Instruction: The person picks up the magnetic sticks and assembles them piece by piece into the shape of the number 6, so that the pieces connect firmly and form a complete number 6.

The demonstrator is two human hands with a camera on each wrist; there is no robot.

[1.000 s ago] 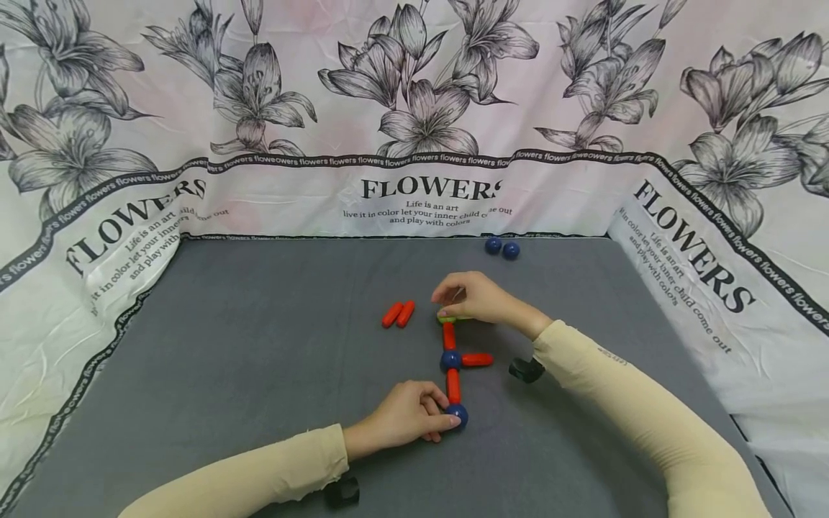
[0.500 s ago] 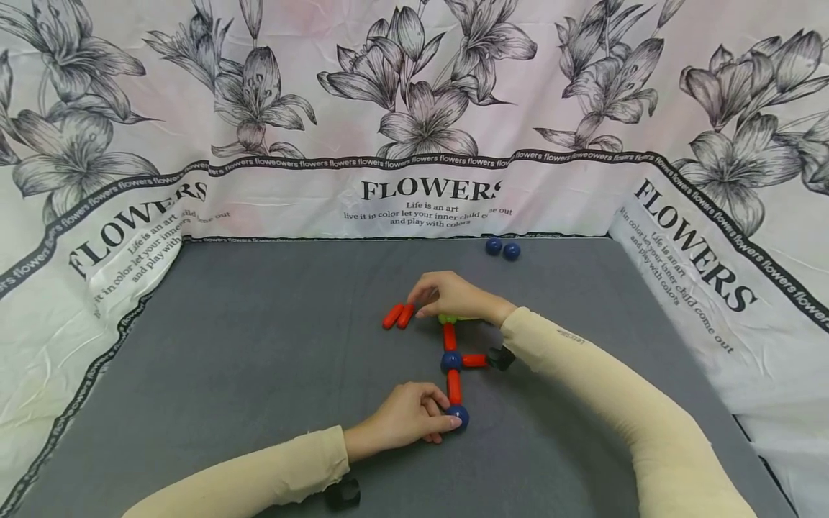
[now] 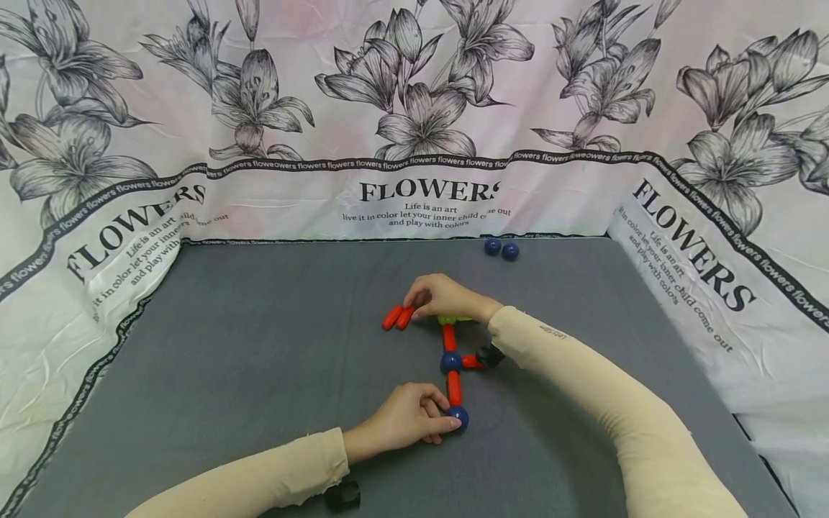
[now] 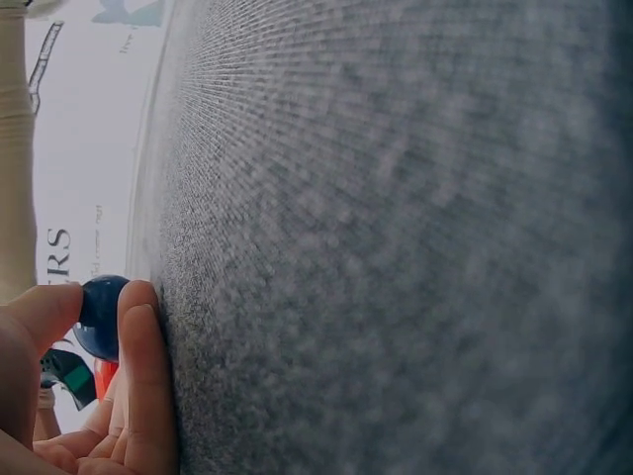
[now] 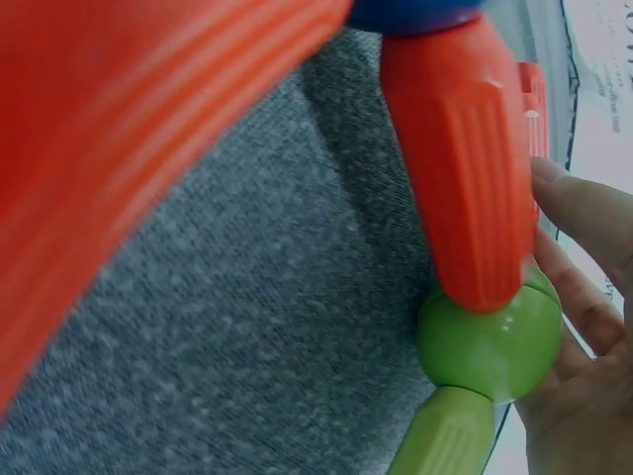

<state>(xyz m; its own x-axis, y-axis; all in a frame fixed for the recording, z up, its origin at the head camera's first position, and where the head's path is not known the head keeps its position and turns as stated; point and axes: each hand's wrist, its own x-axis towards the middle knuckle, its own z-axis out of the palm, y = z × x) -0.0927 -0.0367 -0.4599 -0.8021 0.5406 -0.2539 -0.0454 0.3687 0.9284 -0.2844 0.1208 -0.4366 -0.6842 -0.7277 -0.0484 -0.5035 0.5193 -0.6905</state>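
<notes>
My left hand point(image 3: 404, 416) pinches a blue ball point(image 3: 459, 417) between thumb and finger at the near end of a chain of toy building rods and balls. From it a red rod point(image 3: 454, 388) leads to a second blue ball point(image 3: 450, 362), where another red rod point(image 3: 450, 337) runs on to a green ball point(image 5: 490, 341). A side red rod point(image 3: 471, 362) is partly covered by the right wrist's black camera. My right hand point(image 3: 447, 296) reaches over the green end and pinches the right one of two loose red rods point(image 3: 404, 317); the other loose red rod point(image 3: 391, 317) lies beside it.
Two blue balls point(image 3: 501, 249) sit at the back edge of the grey cloth-covered table point(image 3: 259, 345). A flower-printed curtain point(image 3: 291, 194) encloses the back and sides. A green rod point(image 5: 447, 435) joins the green ball below my right hand.
My right hand has let go of the green ball and moved left to the loose red rods, taking one by its upper end. My left hand has stayed on the blue ball.
</notes>
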